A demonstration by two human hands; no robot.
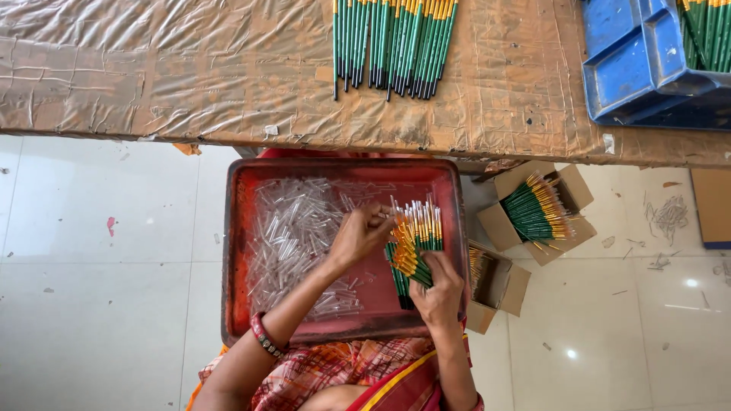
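A red tray (242, 251) rests on my lap, with a heap of small clear plastic caps (293, 236) in its left part. My right hand (440, 293) grips a fanned bunch of green paintbrushes (411, 251) with yellow bands, over the tray's right side. My left hand (362, 232) is pinched at the tips of those brushes; it looks to hold a clear cap, but that is too small to tell. A red bangle is on my left wrist.
A row of finished green brushes (392, 46) lies on the taped brown table (190, 76) ahead. Blue trays (640, 68) with more brushes sit at the top right. Two open cardboard boxes (533, 209) (499, 285) stand on the white tile floor at my right.
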